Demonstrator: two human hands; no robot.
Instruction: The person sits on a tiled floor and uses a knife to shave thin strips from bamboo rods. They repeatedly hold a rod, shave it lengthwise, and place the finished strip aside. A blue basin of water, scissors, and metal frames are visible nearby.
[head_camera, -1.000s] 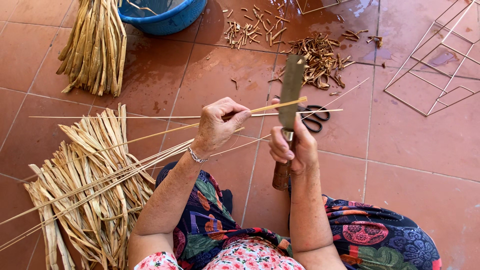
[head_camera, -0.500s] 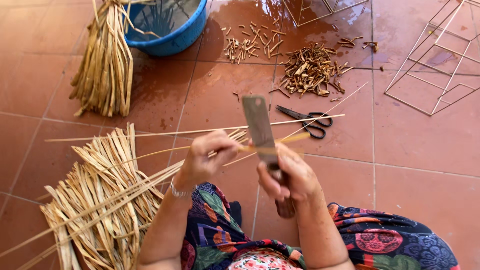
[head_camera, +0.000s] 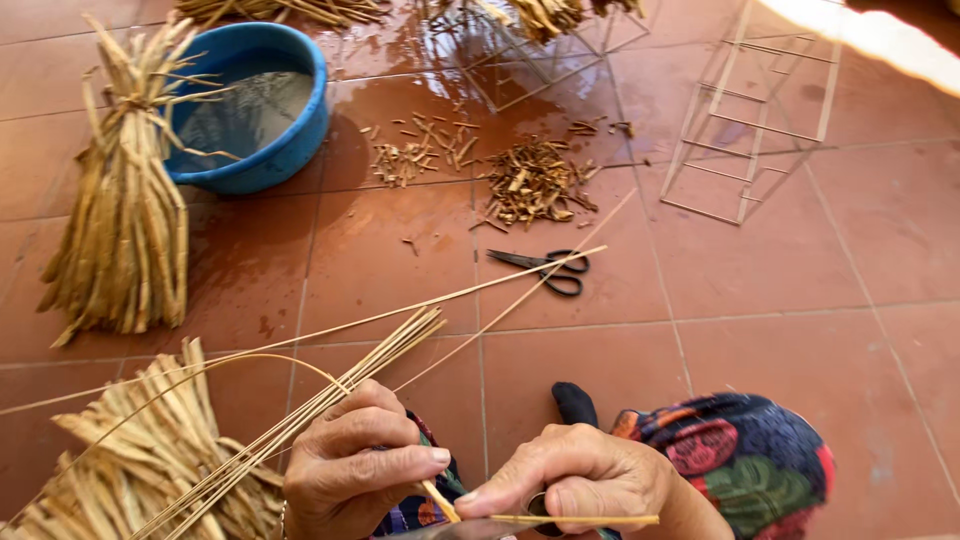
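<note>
**Splitting a reed strip over the lap, seen from the head camera**

Since the earlier frame the knife blade that stood upright between the hands has dropped out of sight, and both hands have come down close over the lap at the bottom edge of the view; the camera has tilted so that more of the floor ahead shows. The left hand (head_camera: 365, 460) curls around a thin pale strip (head_camera: 440, 500), thumb and forefinger pinching it near its end. The right hand (head_camera: 585, 475) faces it, fingers pressed together, pinching a second fine sliver (head_camera: 590, 519) that runs out to the right. Whether a tool lies beneath the right hand cannot be told.

Progress, as a judgement: the work appears well under way but far from finished. A fan of slender split strands (head_camera: 340, 385) already crosses the left forearm, while a heap of broad unsplit strips (head_camera: 140, 460) remains beside the left knee, and a tied sheaf (head_camera: 125, 240) stands untouched farther off.

Surroundings: a blue basin (head_camera: 300, 120) holding water on the wet tiled floor (head_camera: 800, 300); two scatters of short offcuts (head_camera: 535, 185); black scissors (head_camera: 550, 268) lying open, well apart from the hands; a wire frame (head_camera: 760, 110) at upper right. The long strands trail across the floor towards the scissors and could snag there; nothing else crowds the hands.
</note>
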